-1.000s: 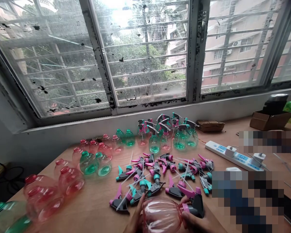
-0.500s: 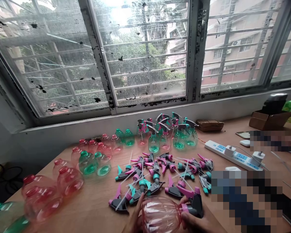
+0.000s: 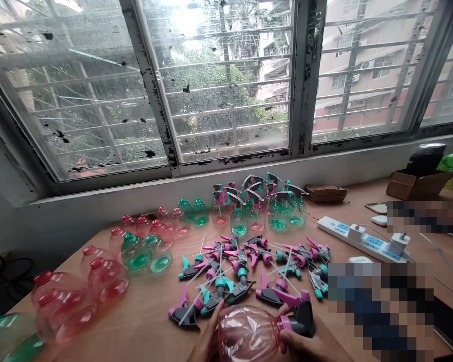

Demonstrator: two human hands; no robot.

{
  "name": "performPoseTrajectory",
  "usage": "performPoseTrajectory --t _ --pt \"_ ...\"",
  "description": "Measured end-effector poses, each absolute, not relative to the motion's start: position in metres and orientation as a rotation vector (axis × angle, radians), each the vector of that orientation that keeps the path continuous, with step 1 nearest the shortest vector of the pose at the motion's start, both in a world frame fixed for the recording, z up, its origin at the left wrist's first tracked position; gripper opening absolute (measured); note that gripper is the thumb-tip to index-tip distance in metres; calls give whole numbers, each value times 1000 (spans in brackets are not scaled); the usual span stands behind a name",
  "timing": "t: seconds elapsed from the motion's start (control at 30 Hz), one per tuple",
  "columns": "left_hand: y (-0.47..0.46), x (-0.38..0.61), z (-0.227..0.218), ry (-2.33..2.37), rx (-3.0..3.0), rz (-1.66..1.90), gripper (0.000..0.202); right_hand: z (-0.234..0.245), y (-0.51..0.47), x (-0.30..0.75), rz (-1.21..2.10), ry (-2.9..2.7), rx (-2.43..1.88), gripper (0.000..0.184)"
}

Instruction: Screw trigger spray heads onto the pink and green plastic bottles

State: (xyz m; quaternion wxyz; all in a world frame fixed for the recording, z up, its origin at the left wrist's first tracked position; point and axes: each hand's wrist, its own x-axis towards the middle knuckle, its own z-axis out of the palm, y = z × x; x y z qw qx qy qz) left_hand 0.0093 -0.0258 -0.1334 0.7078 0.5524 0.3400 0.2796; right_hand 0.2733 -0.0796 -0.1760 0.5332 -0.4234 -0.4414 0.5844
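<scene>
A clear pink spray bottle lies on its side between my hands at the bottom of the view, its neck to the right. My left hand is wrapped against the bottle's base and far side, partly hidden by it. With thumb and fingers, my right hand grips the pink collar of the grey-and-pink trigger sprayer head, which sits on the bottle's neck. Just beyond lie several loose sprayer heads with pink or teal parts and thin white tubes.
Several open pink bottles and green bottles stand at left. Bottles with sprayer heads stand by the window. At right are a white power strip, a cardboard box and a person's blurred-out arm.
The bottle and both hands stay almost in place, shifted slightly left in view along with the whole scene. My hands keep their hold on the bottle and its sprayer collar.
</scene>
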Motion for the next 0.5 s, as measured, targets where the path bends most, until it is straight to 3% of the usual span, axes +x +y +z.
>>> performPoseTrajectory --t 0.5 --pt "-32 -6 -133 666 1373 565 109 -166 -81 270 1431 -1007 -896 50"
